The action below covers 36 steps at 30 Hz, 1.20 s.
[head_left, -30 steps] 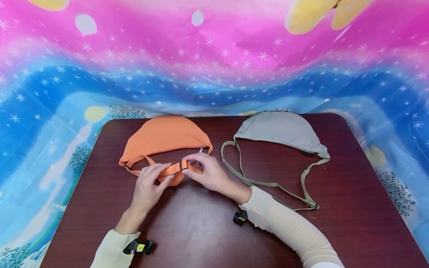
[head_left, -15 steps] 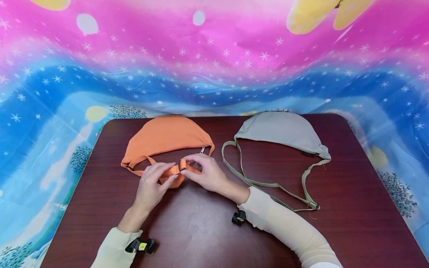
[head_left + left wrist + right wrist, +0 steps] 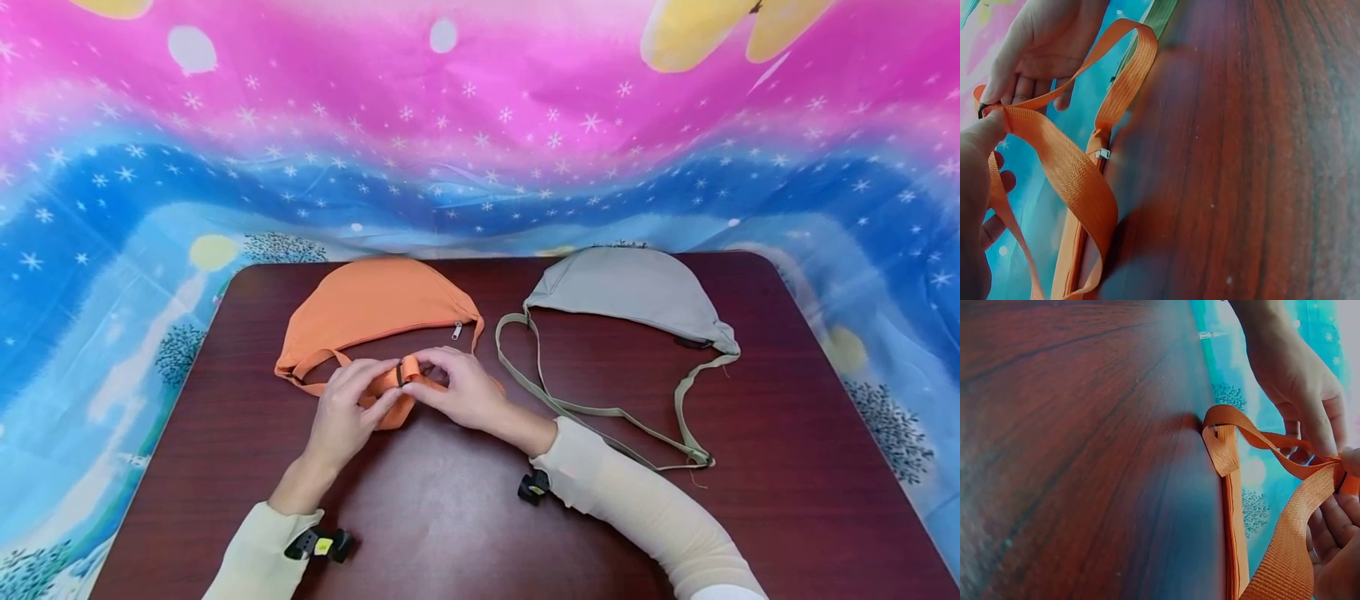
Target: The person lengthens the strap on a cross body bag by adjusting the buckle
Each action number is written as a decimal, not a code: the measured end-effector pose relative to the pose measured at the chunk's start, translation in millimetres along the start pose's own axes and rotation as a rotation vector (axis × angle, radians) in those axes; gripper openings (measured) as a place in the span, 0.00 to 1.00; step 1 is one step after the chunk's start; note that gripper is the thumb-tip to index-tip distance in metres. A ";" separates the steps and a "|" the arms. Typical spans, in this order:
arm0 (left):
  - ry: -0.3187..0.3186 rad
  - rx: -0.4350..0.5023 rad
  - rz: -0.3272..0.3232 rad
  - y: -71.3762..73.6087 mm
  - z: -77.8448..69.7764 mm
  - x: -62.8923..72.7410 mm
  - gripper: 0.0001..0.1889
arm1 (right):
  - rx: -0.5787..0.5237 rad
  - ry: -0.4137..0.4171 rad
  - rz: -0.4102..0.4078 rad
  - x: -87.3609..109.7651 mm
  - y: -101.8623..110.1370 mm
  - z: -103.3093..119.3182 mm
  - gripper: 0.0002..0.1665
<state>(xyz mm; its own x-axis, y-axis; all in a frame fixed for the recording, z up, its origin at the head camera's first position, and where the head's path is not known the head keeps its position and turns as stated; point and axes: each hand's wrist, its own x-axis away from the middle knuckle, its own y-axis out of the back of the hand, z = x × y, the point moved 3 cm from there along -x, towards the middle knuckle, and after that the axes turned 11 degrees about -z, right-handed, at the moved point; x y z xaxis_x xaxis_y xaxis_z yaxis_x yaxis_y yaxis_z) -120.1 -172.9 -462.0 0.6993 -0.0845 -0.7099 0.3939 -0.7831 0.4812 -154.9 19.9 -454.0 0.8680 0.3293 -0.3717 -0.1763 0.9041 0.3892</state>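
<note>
An orange half-moon bag [image 3: 375,304] lies at the table's back left, its zipper pull [image 3: 457,331] hanging at the right end. In front of it, both hands hold its orange strap [image 3: 1072,169] above the table. My left hand [image 3: 345,412] pinches the strap just left of a dark slide buckle [image 3: 400,373]. From the other side, my right hand [image 3: 468,390] pinches the strap at the buckle, where a small loop of webbing [image 3: 410,367] stands up. In the right wrist view the strap [image 3: 1294,537] hangs in wide curves; fingers partly hide the buckle.
A grey-green half-moon bag [image 3: 626,287] lies at the back right, its thin strap [image 3: 600,412] looping forward over the dark wooden table [image 3: 465,517]. Behind the table hangs a pink and blue patterned cloth [image 3: 480,167].
My left hand has shifted slightly right, closer to the right hand. The buckle has turned and moved a little left, and a webbing loop now bulges beside it. The orange bag has slid slightly right.
</note>
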 end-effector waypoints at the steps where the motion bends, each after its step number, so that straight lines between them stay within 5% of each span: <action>1: 0.000 -0.010 -0.002 0.0 0.8 0.6 0.27 | 0.000 -0.002 0.000 0.1 0.1 -0.3 0.19; 13: 0.021 -0.051 -0.047 9.8 15.9 11.4 0.26 | 0.015 -0.012 -0.033 -2.1 4.2 1.3 0.20; 36: -0.005 -0.018 0.007 10.1 15.3 9.2 0.27 | 0.100 0.032 0.018 -6.1 -20.5 -1.2 0.16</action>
<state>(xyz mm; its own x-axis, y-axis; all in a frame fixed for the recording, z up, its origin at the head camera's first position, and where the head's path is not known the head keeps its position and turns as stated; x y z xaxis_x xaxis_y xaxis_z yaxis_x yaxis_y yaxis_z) -118.8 -191.0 -471.5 0.6990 -0.0937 -0.7090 0.3996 -0.7710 0.4959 -157.1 -0.3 -460.7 0.8496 0.3552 -0.3899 -0.1431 0.8667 0.4778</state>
